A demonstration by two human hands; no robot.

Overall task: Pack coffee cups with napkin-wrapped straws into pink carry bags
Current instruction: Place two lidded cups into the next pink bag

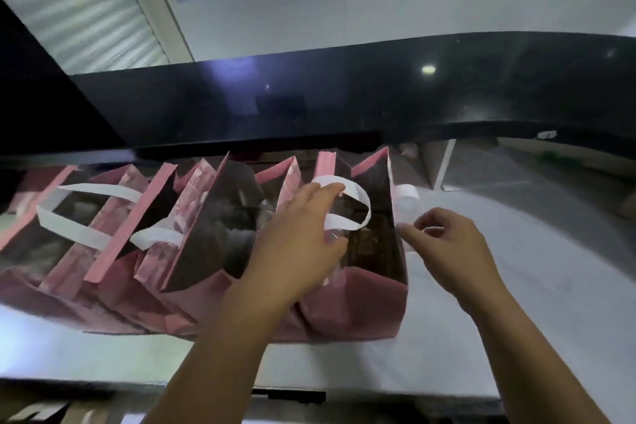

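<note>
a row of pink carry bags (pixel 113 251) stands on the white bench (pixel 516 303), below a dark ledge (pixel 344 96) at 12 o'clock. the left hand (pixel 296 234) hovers over the open end bag (pixel 361 306) at the row's 3 o'clock end, fingertips against its white handle (pixel 358 196). something clear glints under the thumb, but whether it grips a cup i cannot tell. the right hand (pixel 447 244) is curled at that bag's 3 o'clock wall; whether it pinches the paper is unclear. risk: the looped handle could snag the hand, tipping the light bag toward 9 o'clock.
</note>
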